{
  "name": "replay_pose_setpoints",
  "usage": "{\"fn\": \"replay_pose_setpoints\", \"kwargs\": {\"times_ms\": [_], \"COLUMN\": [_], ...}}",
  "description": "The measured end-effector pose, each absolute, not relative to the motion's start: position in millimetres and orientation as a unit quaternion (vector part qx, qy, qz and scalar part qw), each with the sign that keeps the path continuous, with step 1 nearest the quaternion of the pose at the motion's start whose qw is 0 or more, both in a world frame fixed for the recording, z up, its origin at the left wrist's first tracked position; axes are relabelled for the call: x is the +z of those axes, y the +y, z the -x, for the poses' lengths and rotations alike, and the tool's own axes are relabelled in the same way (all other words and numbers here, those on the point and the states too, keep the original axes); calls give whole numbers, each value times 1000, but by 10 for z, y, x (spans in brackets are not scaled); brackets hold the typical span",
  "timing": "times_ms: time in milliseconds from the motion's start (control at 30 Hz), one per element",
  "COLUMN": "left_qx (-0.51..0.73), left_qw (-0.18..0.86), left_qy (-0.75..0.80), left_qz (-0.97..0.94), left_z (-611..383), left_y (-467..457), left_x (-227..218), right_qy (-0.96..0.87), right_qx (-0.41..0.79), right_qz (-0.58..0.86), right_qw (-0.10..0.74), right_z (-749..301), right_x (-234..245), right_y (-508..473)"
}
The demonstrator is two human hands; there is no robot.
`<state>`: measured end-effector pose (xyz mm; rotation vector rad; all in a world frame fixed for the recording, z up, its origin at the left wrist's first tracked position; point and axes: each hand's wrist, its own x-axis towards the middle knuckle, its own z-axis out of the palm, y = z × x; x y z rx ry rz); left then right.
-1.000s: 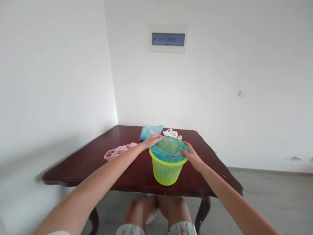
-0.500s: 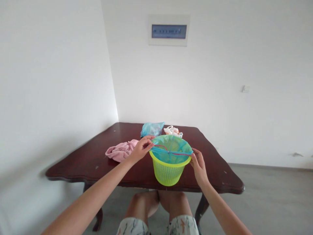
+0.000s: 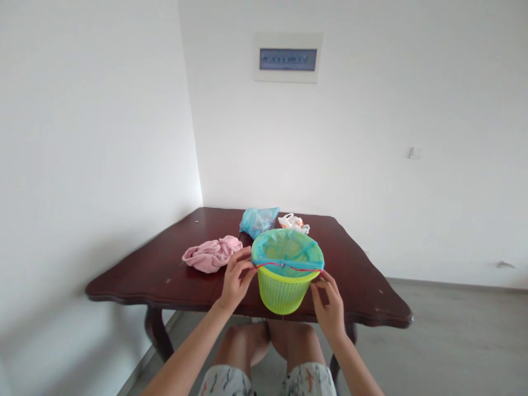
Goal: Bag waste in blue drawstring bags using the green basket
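Blue bag (image 3: 287, 248) inside green basket (image 3: 284, 291) near front edge of table (image 3: 363, 294), with red string (image 3: 304, 270) crosswise at near rim, pinched at left end by left hand (image 3: 236, 279), touched at right end by equally near right hand (image 3: 331, 308) of unclear grip.

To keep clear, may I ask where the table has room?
Bare tabletop lies from the right hand to the right edge, and from the pink cloth to the left edge. It is crowded around the green basket: that hand and left hand at its rim, blue bag and white bag behind.
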<state>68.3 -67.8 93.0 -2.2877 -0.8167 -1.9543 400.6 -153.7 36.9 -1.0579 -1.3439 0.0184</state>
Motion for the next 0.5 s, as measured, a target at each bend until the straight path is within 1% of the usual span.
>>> {"fn": "replay_pose_setpoints", "kwargs": {"times_ms": [200, 300, 367, 433, 500], "left_qx": [-621, -613, -619, -621, -586], "left_qw": [-13, -38, -34, -12, 1], "left_qy": [-317, -309, -313, -319, -316], "left_qz": [716, 726, 720, 716, 746], "left_z": [-840, -796, -726, -662, -637], "left_y": [-852, -940, -1015, -1077, -1096], "left_x": [599, 549, 627, 812, 1064], "right_qy": [-613, -600, -575, -564, -588], "right_qx": [29, 38, 24, -9, -33], "right_qz": [502, 521, 519, 498, 476], "right_qw": [609, 606, 633, 659, 653], "right_z": [-4001, -4005, -4004, -3989, -3959], "right_x": [99, 54, 143, 335, 581], "right_y": [-1545, -1573, -1632, -1706, -1761]}}
